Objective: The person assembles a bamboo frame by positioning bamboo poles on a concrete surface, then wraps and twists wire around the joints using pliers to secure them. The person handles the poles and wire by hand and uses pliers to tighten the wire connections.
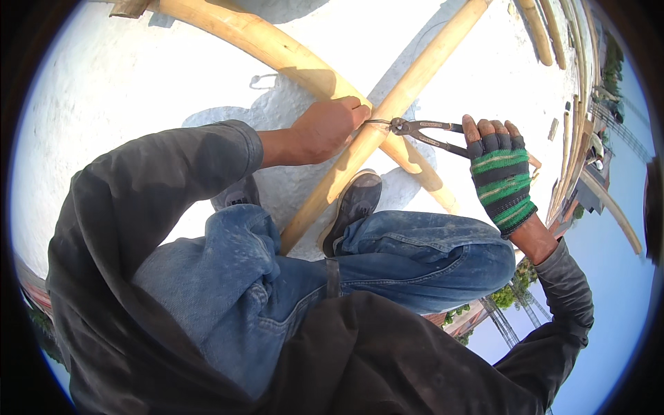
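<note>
Two bamboo poles cross in front of me: one pole (pixel 432 63) runs from lower left to upper right, the other pole (pixel 242 38) from upper left to lower right. At the crossing a thin dark wire (pixel 377 122) spans between my hands. My bare left hand (pixel 325 131) is closed at the wire's left end, its fingertips partly hidden. My right hand (pixel 499 169), in a green-and-black striped fingerless glove, grips the handles of dark metal pincers (pixel 423 126). The pincers' jaws are at the wire, against the crossing.
My bent knees in blue jeans (pixel 422 256) and a dark shoe (pixel 358 204) are close below the crossing. A small wire loop (pixel 263 81) lies on the white surface (pixel 187 69). More bamboo poles (pixel 536 31) lie at the right, near a surface edge with sky beyond.
</note>
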The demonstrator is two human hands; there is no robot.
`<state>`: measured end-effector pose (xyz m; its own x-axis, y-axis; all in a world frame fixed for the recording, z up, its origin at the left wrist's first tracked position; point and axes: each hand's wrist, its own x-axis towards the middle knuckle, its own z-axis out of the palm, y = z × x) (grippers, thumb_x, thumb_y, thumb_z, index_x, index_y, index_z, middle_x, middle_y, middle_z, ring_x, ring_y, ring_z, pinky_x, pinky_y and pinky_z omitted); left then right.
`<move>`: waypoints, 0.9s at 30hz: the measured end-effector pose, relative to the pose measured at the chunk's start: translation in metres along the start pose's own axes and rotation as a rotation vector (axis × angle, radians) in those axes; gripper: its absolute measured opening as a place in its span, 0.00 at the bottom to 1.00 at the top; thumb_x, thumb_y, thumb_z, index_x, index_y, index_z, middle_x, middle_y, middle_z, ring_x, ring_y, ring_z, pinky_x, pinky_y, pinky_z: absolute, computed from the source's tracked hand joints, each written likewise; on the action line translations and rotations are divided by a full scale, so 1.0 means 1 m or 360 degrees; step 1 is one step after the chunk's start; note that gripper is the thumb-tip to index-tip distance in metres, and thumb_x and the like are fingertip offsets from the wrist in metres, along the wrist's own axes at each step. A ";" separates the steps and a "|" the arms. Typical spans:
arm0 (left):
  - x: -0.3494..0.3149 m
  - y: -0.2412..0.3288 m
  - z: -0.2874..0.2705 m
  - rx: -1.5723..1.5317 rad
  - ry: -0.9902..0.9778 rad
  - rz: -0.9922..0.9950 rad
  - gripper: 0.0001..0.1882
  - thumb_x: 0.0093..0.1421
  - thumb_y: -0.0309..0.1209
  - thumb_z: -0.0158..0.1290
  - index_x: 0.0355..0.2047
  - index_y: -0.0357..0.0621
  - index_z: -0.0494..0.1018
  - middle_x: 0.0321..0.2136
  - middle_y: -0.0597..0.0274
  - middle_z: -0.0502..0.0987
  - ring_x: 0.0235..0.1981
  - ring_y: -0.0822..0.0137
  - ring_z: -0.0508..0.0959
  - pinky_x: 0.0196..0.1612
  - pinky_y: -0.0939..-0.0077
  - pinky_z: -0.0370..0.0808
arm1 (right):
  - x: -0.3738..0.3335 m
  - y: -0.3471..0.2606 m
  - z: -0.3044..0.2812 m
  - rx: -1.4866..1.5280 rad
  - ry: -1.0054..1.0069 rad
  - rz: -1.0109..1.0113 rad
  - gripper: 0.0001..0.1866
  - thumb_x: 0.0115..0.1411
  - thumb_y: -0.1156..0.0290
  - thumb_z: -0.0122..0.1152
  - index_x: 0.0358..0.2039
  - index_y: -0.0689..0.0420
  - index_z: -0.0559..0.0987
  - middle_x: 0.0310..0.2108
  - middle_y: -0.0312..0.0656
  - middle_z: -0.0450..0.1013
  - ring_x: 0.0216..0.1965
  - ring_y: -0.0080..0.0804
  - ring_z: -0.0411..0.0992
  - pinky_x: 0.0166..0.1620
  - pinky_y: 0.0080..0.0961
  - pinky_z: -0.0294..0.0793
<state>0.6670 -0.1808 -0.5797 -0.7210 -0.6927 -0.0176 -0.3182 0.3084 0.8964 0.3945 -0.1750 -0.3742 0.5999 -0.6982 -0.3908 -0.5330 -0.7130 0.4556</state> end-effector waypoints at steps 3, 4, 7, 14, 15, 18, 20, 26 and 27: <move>0.013 -0.005 0.008 0.0300 -0.0018 0.0049 0.17 0.57 0.24 0.64 0.47 0.42 0.78 0.39 0.59 0.79 0.44 0.54 0.80 0.46 0.57 0.72 | 0.006 -0.003 -0.002 -0.0142 -0.0451 -0.0008 0.34 0.59 0.70 0.67 0.65 0.64 0.69 0.45 0.47 0.70 0.50 0.38 0.73 0.56 0.42 0.73; 0.018 -0.011 0.007 0.0515 -0.0002 0.0171 0.17 0.56 0.26 0.65 0.47 0.44 0.79 0.38 0.61 0.79 0.44 0.57 0.79 0.46 0.59 0.71 | 0.010 0.002 -0.006 -0.0087 -0.0483 -0.0070 0.32 0.60 0.65 0.68 0.61 0.65 0.71 0.43 0.46 0.71 0.44 0.36 0.74 0.50 0.40 0.75; 0.027 -0.026 0.006 0.0640 0.0069 0.0437 0.13 0.56 0.29 0.66 0.42 0.47 0.82 0.35 0.66 0.78 0.43 0.62 0.75 0.48 0.63 0.66 | 0.030 0.013 -0.014 0.0015 -0.0900 -0.0113 0.30 0.59 0.62 0.70 0.58 0.64 0.73 0.40 0.44 0.72 0.39 0.35 0.75 0.44 0.38 0.76; 0.043 -0.037 0.005 0.0393 -0.0069 0.0513 0.08 0.55 0.31 0.67 0.36 0.47 0.83 0.32 0.67 0.77 0.43 0.61 0.73 0.49 0.61 0.66 | 0.069 0.048 0.001 0.0145 -0.0750 -0.0235 0.09 0.66 0.59 0.64 0.41 0.48 0.81 0.29 0.36 0.77 0.36 0.32 0.80 0.41 0.33 0.78; 0.044 -0.036 0.003 0.0351 -0.0077 0.0543 0.08 0.54 0.30 0.67 0.35 0.47 0.83 0.32 0.66 0.77 0.43 0.61 0.73 0.49 0.61 0.66 | 0.070 0.052 0.005 0.0157 -0.0689 -0.0304 0.09 0.66 0.58 0.64 0.41 0.47 0.82 0.29 0.35 0.77 0.35 0.31 0.80 0.41 0.32 0.78; 0.050 -0.036 -0.001 0.0294 -0.0186 0.0502 0.08 0.53 0.29 0.66 0.34 0.47 0.82 0.32 0.65 0.77 0.42 0.60 0.74 0.49 0.59 0.67 | 0.075 0.067 0.024 0.0178 -0.0631 -0.0370 0.08 0.64 0.57 0.66 0.40 0.43 0.85 0.29 0.32 0.78 0.35 0.31 0.80 0.41 0.31 0.77; 0.053 -0.036 -0.003 0.0270 -0.0251 0.0490 0.07 0.53 0.29 0.66 0.33 0.47 0.82 0.31 0.64 0.77 0.42 0.59 0.75 0.50 0.58 0.67 | 0.080 0.076 0.038 0.0280 -0.0522 -0.0442 0.09 0.63 0.56 0.68 0.40 0.44 0.85 0.28 0.32 0.78 0.35 0.31 0.80 0.40 0.31 0.77; 0.054 -0.039 0.000 0.0239 -0.0313 0.0442 0.05 0.54 0.29 0.64 0.32 0.47 0.80 0.31 0.64 0.76 0.43 0.58 0.75 0.50 0.57 0.67 | 0.092 0.089 0.069 0.0583 -0.0364 -0.0656 0.18 0.67 0.50 0.64 0.38 0.54 0.82 0.23 0.39 0.74 0.28 0.37 0.77 0.35 0.35 0.75; 0.054 -0.039 0.000 0.0215 -0.0272 0.0475 0.06 0.54 0.29 0.64 0.32 0.47 0.79 0.32 0.64 0.76 0.43 0.58 0.75 0.50 0.57 0.67 | 0.089 0.088 0.067 0.0485 -0.0371 -0.0621 0.18 0.67 0.50 0.64 0.38 0.54 0.82 0.23 0.40 0.74 0.27 0.38 0.77 0.35 0.35 0.75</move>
<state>0.6406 -0.2298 -0.6162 -0.8830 -0.4442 0.1518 -0.1487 0.5714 0.8071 0.3614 -0.3045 -0.4222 0.6580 -0.3491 -0.6672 -0.4670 -0.8843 0.0022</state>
